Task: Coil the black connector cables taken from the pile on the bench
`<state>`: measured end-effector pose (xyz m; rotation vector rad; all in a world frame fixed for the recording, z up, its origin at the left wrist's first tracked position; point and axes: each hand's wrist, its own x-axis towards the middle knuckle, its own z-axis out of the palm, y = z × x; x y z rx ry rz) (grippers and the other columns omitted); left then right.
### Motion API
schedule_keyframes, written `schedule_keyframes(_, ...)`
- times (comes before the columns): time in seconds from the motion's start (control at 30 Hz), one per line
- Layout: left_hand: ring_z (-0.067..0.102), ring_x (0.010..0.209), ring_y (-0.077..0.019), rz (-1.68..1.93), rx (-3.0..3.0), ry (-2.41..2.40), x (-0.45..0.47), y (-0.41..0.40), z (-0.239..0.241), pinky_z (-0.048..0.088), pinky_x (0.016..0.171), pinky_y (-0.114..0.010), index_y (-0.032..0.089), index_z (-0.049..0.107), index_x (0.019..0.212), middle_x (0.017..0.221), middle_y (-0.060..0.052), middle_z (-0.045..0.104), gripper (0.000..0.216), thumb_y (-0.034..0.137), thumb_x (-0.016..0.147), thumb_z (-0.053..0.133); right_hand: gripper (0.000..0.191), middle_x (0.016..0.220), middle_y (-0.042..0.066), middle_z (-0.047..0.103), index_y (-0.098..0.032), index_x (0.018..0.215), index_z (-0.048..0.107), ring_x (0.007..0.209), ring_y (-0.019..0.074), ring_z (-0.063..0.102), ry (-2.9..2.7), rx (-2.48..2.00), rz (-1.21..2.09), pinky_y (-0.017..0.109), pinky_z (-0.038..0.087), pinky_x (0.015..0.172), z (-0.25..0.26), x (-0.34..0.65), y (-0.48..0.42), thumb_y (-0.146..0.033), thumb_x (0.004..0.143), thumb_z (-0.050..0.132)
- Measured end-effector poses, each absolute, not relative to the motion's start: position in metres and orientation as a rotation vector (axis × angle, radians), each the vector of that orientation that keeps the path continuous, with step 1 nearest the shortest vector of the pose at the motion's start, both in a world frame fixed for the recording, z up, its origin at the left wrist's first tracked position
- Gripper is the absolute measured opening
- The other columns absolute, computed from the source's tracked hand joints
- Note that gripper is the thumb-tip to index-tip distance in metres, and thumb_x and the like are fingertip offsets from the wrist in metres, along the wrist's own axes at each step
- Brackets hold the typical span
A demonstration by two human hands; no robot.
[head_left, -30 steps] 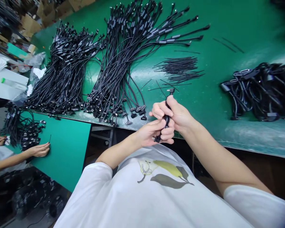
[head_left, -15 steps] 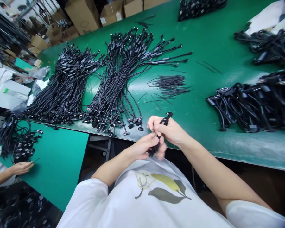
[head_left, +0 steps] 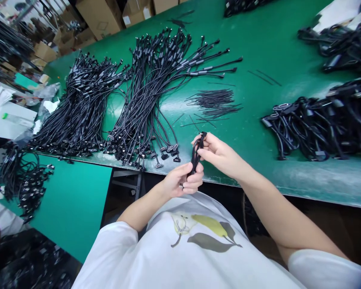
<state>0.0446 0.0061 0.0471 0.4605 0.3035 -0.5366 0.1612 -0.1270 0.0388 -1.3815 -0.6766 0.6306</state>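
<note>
A short black cable (head_left: 196, 154), folded into a narrow loop, is held between both hands just in front of the green table's (head_left: 258, 120) near edge. My left hand (head_left: 183, 181) is closed around its lower end. My right hand (head_left: 216, 152) pinches the top of the folded cable with thumb and fingers. A small heap of thin black ties (head_left: 216, 102) lies on the table just beyond my right hand.
Two large fans of black cables (head_left: 81, 108) (head_left: 156, 88) cover the left half of the table. Coiled cable bundles (head_left: 319, 124) pile up at the right. A lower green bench (head_left: 75, 200) with more cables stands at the left; cardboard boxes (head_left: 99, 16) sit behind.
My hands have drawn apart, stretching the folded cable longer, with the right hand raised toward the table. The co-worker's hand at the far left has left the view.
</note>
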Motion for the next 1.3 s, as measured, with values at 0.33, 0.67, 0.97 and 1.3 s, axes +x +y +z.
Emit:
schedule_keyframes(0.33,0.019,0.039,-0.0024,-0.493,0.519,0.296,0.047,0.0,0.044,0.021,0.032,-0.011,0.016,0.055,0.084,0.055,0.008,0.034,0.036,0.048,0.08,0.072,0.031,0.094,0.007,0.066,-0.016,0.12,0.056,0.079,0.0178,0.063,-0.826,-2.027,-0.036,0.03,0.049,0.073,0.037,0.156,-0.115,-0.026,0.092,0.047)
schedule_keyframes(0.67,0.014,0.04,-0.0021,-0.496,0.613,0.304,0.042,0.011,0.056,0.018,0.032,-0.012,0.017,0.049,0.081,0.056,0.01,0.026,0.038,0.048,0.08,0.072,0.039,0.122,0.008,0.066,-0.02,0.129,0.061,0.102,0.0218,0.066,-1.238,-2.143,-0.045,0.029,0.053,0.076,0.057,0.181,-0.133,-0.03,0.097,0.042)
schedule_keyframes(0.97,0.026,0.043,-0.005,-0.348,1.277,0.316,0.034,0.023,0.041,0.027,0.04,-0.017,0.02,0.046,0.086,0.057,0.01,0.033,0.041,0.059,0.086,0.056,0.033,0.125,0.011,0.064,-0.019,0.125,0.061,0.114,0.0248,0.059,-1.398,-2.035,-0.294,0.043,0.045,0.099,0.066,0.178,-0.158,-0.034,0.097,0.05)
schedule_keyframes(1.3,0.04,0.053,-0.0077,-0.595,1.5,0.124,0.033,0.03,0.034,0.036,0.053,-0.023,0.017,0.05,0.081,0.066,0.004,0.042,0.047,0.061,0.093,0.039,0.032,0.068,0.004,0.054,-0.016,0.076,0.056,0.057,0.0145,0.045,-2.008,-2.06,-0.211,0.031,0.023,0.056,0.026,0.148,-0.154,-0.029,0.101,0.041)
